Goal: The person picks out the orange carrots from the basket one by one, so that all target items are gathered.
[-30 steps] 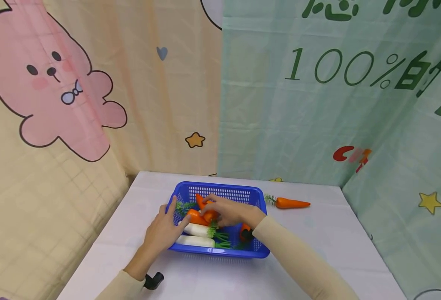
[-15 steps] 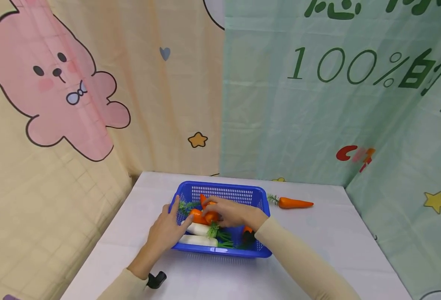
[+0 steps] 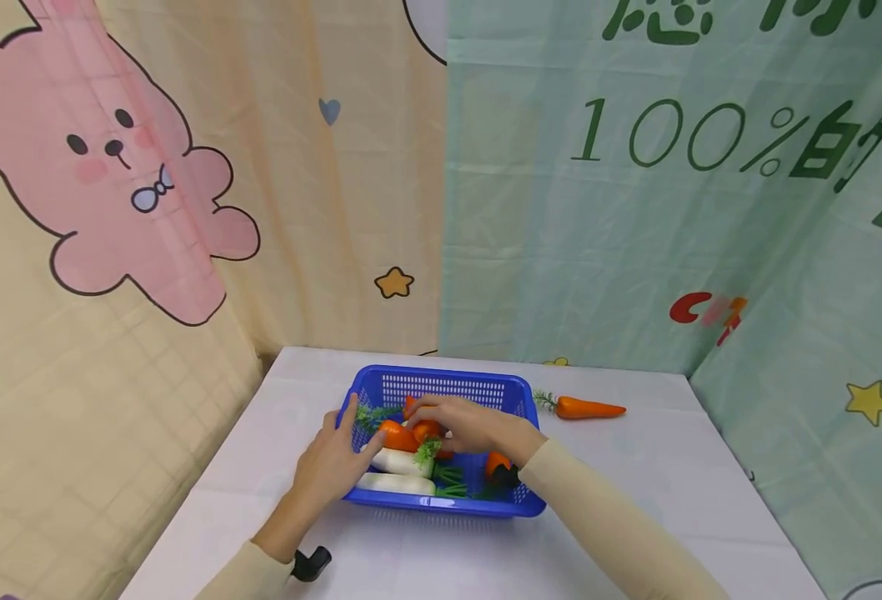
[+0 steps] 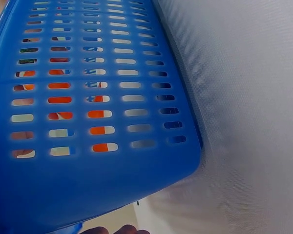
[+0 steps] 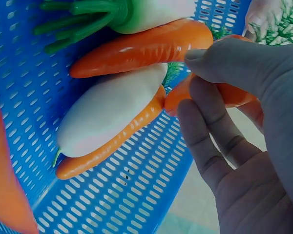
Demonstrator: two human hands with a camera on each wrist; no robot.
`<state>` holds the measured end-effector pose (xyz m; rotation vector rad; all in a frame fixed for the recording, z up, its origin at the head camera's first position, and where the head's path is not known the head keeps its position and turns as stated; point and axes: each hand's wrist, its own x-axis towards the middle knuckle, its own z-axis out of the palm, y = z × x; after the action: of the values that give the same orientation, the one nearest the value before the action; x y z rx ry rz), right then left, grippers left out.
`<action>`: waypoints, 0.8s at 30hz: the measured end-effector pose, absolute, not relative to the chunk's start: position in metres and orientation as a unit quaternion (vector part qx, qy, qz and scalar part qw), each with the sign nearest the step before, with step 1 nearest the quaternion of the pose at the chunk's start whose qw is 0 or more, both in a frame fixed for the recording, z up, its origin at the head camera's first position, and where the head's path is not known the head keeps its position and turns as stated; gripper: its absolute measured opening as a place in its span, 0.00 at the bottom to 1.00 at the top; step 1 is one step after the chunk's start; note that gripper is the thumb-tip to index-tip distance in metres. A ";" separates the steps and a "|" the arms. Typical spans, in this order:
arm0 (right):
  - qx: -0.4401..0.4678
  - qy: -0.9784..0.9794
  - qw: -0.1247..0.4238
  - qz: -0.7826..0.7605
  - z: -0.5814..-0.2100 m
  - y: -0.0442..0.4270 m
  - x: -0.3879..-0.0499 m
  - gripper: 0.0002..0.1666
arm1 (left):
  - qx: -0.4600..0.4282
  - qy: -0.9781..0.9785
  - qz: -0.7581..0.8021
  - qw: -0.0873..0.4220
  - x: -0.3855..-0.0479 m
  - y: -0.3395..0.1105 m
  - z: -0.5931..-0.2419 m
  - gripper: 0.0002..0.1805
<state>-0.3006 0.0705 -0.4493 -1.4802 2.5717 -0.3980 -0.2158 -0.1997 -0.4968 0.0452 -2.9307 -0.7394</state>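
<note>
Seemingly, the right-wrist view's step was handling glossy orange carrots (image 5: 136, 51): the right hand (image 5: 241, 146) bent beside them, grip unclear; a sure pinch seemed needed next. The left-wrist view showed their slotted blue plastic basket (image 4: 97, 180); the head view, the straight-fingered left hand (image 3: 328, 462) at its rim, the white surface (image 3: 681, 483), printed cloth (image 3: 546, 267).

By the right hand (image 3: 471, 423), the carrots (image 5: 141, 48) are shiny orange. Near the left hand (image 3: 332, 460), the radishes (image 3: 398, 484) are white with green tops. The basket (image 3: 486, 507) round them is blue with rows of little holes. Beyond both hands, the curtain (image 3: 336, 208) has a pink bear (image 3: 156, 250).
</note>
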 end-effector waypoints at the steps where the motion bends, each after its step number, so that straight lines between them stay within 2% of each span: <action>1: -0.492 0.857 0.073 -0.136 -0.449 0.071 -0.300 0.31 | 0.015 -0.968 -0.244 0.060 -0.216 -0.200 -0.497 0.56; 24: -0.495 0.846 -0.011 -0.197 -0.443 0.097 -0.294 0.29 | 0.014 -0.968 -0.244 0.055 -0.217 -0.201 -0.497 0.56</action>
<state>-0.2944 0.0969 -0.4426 -1.5674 2.6765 -0.6225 -0.2173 -0.2014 -0.4972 0.0435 -2.9404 -0.7397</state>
